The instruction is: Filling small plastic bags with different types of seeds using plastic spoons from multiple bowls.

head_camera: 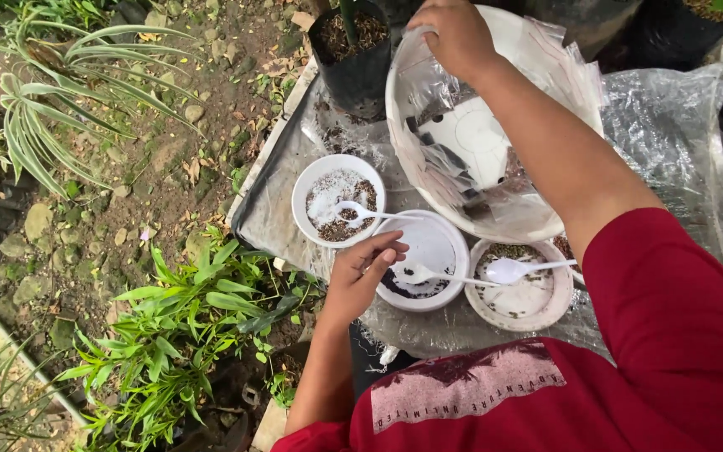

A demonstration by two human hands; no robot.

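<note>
My left hand [363, 269] hovers at the left rim of the middle white bowl [453, 241], fingers loosely bent and holding nothing that I can see. That bowl holds dark grains and a white plastic spoon [418, 273]. My right hand [456, 35] reaches far forward and pinches the edge of a clear plastic bag [428, 100] lying in a large white basin [537, 224]. Left of my left hand, another white bowl [305, 191] holds white powder, brown bits and a spoon [351, 209]. On the right, a third bowl [564, 300] also carries a spoon [508, 269].
The bowls stand on a low board covered with a clear plastic sheet [671, 125]. A black nursery pot [353, 67] with soil stands at the far edge. Green leafy plants [186, 326] and striped grassy plants [52, 92] grow on the stony ground to the left.
</note>
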